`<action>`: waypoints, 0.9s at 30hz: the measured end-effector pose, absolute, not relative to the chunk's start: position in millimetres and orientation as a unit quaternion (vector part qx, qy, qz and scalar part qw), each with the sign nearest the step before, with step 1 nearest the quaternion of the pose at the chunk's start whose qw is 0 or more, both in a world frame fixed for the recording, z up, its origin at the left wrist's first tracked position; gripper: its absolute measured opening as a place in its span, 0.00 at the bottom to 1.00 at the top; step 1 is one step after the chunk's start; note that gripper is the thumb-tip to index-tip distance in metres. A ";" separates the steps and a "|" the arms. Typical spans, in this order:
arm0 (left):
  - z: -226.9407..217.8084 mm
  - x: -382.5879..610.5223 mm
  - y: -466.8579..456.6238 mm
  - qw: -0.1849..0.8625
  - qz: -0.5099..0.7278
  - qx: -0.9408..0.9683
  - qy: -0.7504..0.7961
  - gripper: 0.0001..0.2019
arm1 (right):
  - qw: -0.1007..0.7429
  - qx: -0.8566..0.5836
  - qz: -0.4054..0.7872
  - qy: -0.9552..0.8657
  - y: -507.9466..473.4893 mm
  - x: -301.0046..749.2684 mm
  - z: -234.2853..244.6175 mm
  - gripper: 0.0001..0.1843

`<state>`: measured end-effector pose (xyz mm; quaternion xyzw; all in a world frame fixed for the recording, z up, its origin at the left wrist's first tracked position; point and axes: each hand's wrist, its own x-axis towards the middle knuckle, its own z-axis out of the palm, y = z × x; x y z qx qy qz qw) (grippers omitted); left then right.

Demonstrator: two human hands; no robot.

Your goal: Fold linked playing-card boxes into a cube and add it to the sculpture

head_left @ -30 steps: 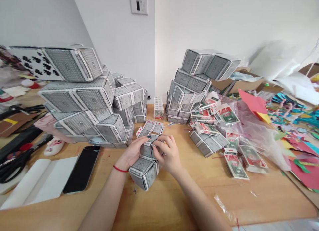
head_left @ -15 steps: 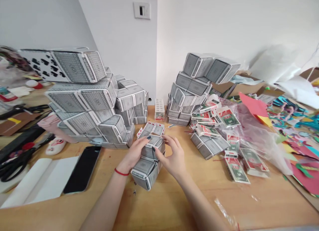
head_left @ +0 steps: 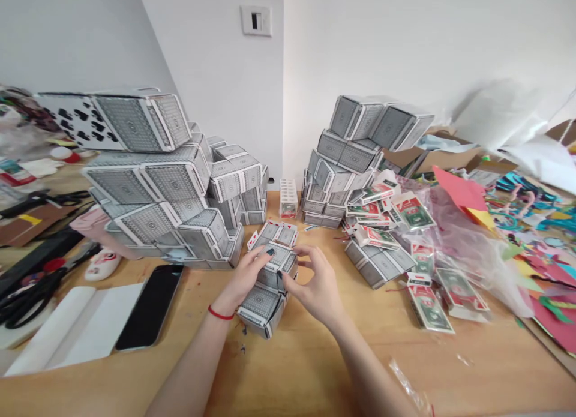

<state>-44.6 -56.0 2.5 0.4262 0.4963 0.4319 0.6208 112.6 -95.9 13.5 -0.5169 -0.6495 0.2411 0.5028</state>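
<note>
A block of joined boxes folded from grey-backed playing cards [head_left: 260, 306] is between my hands at the middle of the table. My left hand [head_left: 245, 274], below its dark thumbnail and above a red wrist cord, grips the block's left side with the thumb on top. My right hand [head_left: 317, 282] is closed on the right side, its thumb at the near face and its fingertips at the far corner. Behind them, touching or close to the block, lies a piece with red heart cards showing [head_left: 272, 231]. The fingers under my left palm are hidden.
Tall stacks of card boxes stand at left [head_left: 173, 183] and right [head_left: 342, 165]. A phone [head_left: 150, 306] and white paper [head_left: 76, 327] lie left, near scissors [head_left: 40, 297]. Card packs [head_left: 429, 309], plastic film [head_left: 486, 267] and coloured paper [head_left: 459, 192] crowd the right.
The near end of the held block sits slightly higher in the picture, and my right hand has shifted slightly with it. Both hands keep their grip.
</note>
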 end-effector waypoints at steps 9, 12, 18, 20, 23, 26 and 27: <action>-5.3 -45.8 -54.3 0.629 0.449 0.395 0.497 0.14 | 0.549 -0.508 0.259 -0.611 -94.6 105.9 2.8 0.20; -4.7 -46.9 -54.8 0.635 0.446 0.384 0.500 0.15 | 0.552 -0.506 0.272 -0.604 -95.0 105.3 4.6 0.18; -1.3 -48.1 -56.7 0.643 0.437 0.406 0.481 0.15 | 0.566 -0.492 0.292 -0.593 -94.9 104.9 3.2 0.18; 0.7 -48.4 -57.5 0.645 0.433 0.411 0.477 0.15 | 0.570 -0.484 0.299 -0.592 -94.8 105.0 1.9 0.18; 4.8 -48.8 -59.1 0.656 0.414 0.419 0.472 0.15 | 0.573 -0.474 0.321 -0.587 -94.8 105.6 -0.1 0.18; 9.5 -48.1 -61.4 0.657 0.404 0.428 0.472 0.15 | 0.580 -0.468 0.342 -0.572 -94.4 106.5 -3.0 0.18; 11.0 -47.6 -62.2 0.658 0.403 0.428 0.470 0.15 | 0.583 -0.468 0.345 -0.568 -94.1 106.8 -4.1 0.18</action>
